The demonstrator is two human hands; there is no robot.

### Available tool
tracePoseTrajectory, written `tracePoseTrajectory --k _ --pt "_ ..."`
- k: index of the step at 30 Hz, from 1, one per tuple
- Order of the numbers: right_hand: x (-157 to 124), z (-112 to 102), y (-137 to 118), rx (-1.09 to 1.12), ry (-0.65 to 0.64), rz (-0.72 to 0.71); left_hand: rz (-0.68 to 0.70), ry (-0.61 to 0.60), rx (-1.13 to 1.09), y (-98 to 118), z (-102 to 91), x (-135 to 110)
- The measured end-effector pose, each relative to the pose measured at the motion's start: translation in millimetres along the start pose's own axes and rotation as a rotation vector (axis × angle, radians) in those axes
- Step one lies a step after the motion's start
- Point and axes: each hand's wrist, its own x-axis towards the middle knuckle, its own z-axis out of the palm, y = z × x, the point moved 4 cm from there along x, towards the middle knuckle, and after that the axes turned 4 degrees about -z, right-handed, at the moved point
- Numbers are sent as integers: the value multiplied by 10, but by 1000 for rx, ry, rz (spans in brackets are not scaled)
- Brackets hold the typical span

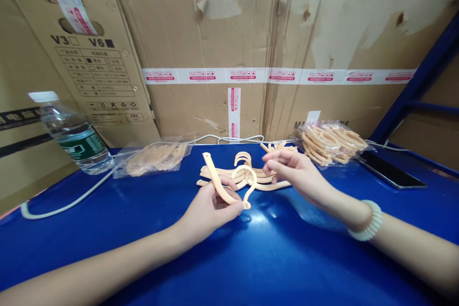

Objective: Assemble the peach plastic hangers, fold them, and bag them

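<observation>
My left hand (pixel 215 203) is closed on a cream plastic hanger part (pixel 221 186), a curved arm joined at its lower end to a round hook. The arm tilts up to the left, and the hook stands at its right. Behind it several assembled cream hangers (pixel 265 180) lie stacked on the blue table, their hooks pointing away from me. My right hand (pixel 297 172) hovers over the right end of that stack with fingers loosely bent and apart, and nothing shows in it. Just beyond its fingertips is a small pile of loose cream parts (pixel 279 145), partly hidden by the hand.
A clear bag of cream parts (pixel 158 157) lies at the left, another full bag (pixel 330 141) at the right. A black phone (pixel 392 170) lies beside it. A water bottle (pixel 77 136) and a white cable (pixel 71 209) are at the left. Cardboard (pixel 208 110) walls the back.
</observation>
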Motion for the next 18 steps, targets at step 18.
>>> tracePoseTrajectory --k 18 --pt "486 -509 368 -1044 -496 -447 -5 53 -55 79 -7 -13"
